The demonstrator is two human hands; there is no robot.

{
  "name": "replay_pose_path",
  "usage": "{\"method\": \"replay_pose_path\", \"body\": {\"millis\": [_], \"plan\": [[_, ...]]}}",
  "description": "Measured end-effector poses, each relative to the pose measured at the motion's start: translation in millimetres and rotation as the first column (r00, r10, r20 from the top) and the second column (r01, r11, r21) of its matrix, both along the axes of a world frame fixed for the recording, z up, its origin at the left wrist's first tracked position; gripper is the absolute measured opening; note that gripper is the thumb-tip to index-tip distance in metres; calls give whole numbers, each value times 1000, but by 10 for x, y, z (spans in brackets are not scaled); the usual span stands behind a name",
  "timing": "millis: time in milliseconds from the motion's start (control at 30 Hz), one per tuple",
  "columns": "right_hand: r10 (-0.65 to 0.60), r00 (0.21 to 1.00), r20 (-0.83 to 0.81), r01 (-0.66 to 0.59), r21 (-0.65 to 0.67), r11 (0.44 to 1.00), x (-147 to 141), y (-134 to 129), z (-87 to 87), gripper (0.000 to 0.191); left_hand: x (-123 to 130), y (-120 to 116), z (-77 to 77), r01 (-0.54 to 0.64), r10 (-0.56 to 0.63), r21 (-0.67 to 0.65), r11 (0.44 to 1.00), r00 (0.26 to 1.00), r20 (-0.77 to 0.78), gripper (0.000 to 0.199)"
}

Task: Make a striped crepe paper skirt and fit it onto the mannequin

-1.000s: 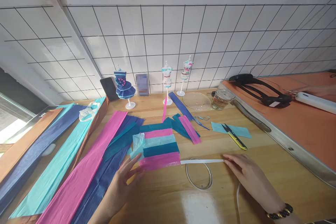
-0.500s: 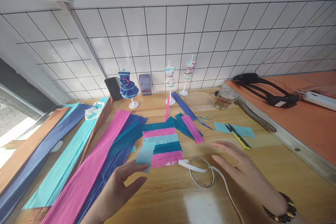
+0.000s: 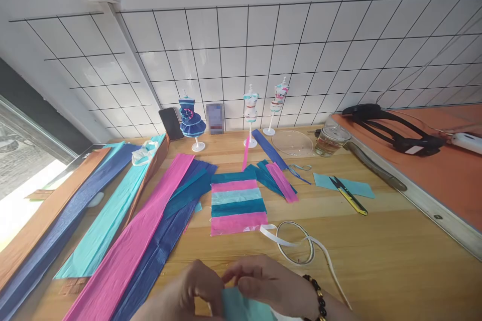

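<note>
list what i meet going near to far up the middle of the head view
Light-blue paper piece → rectangular paper panel striped pink, teal and light blue → white miniature mannequin on a slim stand → white tiled wall with dark lines

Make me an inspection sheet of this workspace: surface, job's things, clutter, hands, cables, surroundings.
Surface: wooden table, many items spread across it.
Job's things: light blue piece at the near edge of view; striped panel flat beyond it; white tape by the panel's near right corner.
Clutter: long coloured strips at left; snips on a blue strip; clear cup; three mini dress forms.
Hands: left hand blurred, grip unclear; right hand has its thumb over the piece.
Cables: thin cable up the tiled wall at right.
Surroundings: orange surface at right, bearing a black strapped device.
</note>
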State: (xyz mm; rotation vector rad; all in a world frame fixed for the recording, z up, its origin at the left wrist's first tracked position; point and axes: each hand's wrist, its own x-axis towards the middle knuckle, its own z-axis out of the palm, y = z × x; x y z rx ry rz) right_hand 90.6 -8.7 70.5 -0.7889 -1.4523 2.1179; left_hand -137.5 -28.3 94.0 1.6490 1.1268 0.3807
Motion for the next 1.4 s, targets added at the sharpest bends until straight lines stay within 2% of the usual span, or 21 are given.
{"method": "replay_pose_path", "body": {"millis": [67, 133, 233, 333, 467, 533, 833, 1000, 1100, 1200, 1400], "plan": [[11, 999, 33, -7, -107, 994, 15, -3, -134, 50, -27, 46, -11, -49, 49, 2, 999, 999, -22, 24], [4, 991, 130, 12, -124, 992, 74, 0, -203, 44, -17, 121, 14, -57, 57, 5, 998, 998, -33, 28], [-108, 939, 326, 112, 7, 994, 181, 19, -175, 27, 39, 244, 41, -6, 4, -44, 999, 999, -53, 36], [-242, 871, 427, 198, 145, 970, 241, 60, -101, 15, 94, 330, -26, -67, 64, -80, 995, 997, -36, 39], [-307, 804, 509, 277, 135, 951, 268, 140, -95, 29, 139, 387, -190, -213, 210, -112, 971, 977, -42, 38], [-354, 752, 556, 302, 185, 935, 283, 184, -119, 37, 157, 418, -245, -253, 257, -148, 956, 966, 7, 36], [-457, 590, 665, 181, 444, 878, 356, 273, -173, 51, 207, 542, -422, -365, 384, -182, 913, 920, 83, 18], [-533, 482, 695, 66, 578, 813, 383, 282, -141, 47, 248, 509, -487, -398, 433, -213, 892, 888, 154, 27], [-555, 466, 689, 17, 620, 784, 386, 287, -148, 44, 286, 495, -485, -450, 485, -210, 868, 860, 160, 40], [-568, 475, 672, 27, 634, 773, 391, 288, -197, 42, 305, 494, -485, -507, 540, -218, 834, 831, 132, 47], [-576, 478, 663, 56, 632, 773, 412, 293, -243, 39, 289, 496, -517, -541, 567, -229, 810, 821, 66, 44]]}}
